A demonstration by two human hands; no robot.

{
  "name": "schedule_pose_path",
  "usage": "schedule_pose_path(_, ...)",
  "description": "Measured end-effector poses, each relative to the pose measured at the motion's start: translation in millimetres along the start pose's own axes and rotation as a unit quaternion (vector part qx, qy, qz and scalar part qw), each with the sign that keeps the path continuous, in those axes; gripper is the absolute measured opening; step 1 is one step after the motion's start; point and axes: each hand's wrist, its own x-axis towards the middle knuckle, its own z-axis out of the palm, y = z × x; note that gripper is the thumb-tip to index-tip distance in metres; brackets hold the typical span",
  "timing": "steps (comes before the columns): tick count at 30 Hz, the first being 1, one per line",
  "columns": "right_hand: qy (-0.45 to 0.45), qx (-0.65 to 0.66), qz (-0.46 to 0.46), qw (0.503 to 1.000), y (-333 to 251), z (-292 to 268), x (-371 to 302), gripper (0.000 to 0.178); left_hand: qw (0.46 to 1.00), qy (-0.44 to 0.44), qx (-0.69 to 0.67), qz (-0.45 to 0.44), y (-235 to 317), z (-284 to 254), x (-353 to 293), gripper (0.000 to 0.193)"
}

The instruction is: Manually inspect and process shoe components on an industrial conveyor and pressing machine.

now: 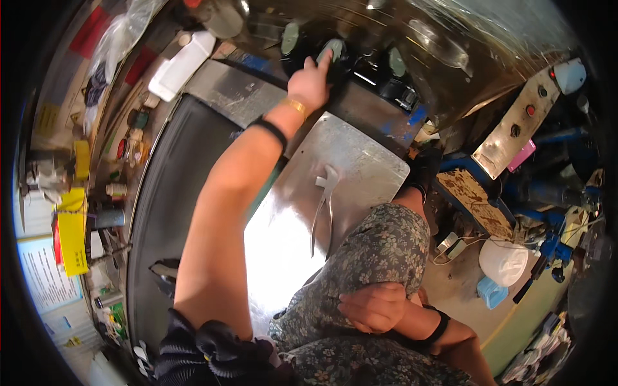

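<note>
My left hand (309,85) is stretched far forward, its index finger laid on a grey-green oval piece (333,46) set on something black. Similar oval pieces (290,38) show to either side of it. The hand's other fingers are partly hidden. Nearer to me, a pair of pincers (328,186) with long handles lies on a shiny metal plate (360,154), untouched by either hand. My right hand (373,306) rests on my floral-clothed thigh (367,257), its fingers curled together with nothing visible in them.
A black belt-like surface (174,174) runs along the left, beside a cluttered shelf with a white container (183,64). Clear plastic sheeting (444,51) hangs at the far right. To the right stand a metal control panel (518,125), a white tub (504,260) and a blue cup (492,293).
</note>
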Motion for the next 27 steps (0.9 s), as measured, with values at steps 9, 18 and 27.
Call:
schedule_pose_path(9,-0.002,-0.036,0.040,0.999,-11.0,3.6,-1.3,0.017,0.989,0.089,-0.116,0.021,5.9,-19.9,-39.3,0.069)
schedule_pose_path(18,0.032,-0.044,-0.010,0.998,-13.9,8.9,-4.2,0.018,0.915,0.191,0.170,-0.311,-171.6,-82.5,-445.0,0.060)
schedule_pose_path(27,0.036,-0.071,0.015,0.997,-22.2,12.9,-7.2,0.015,0.542,0.259,-0.269,-0.753,-211.4,-40.0,-495.5,0.135)
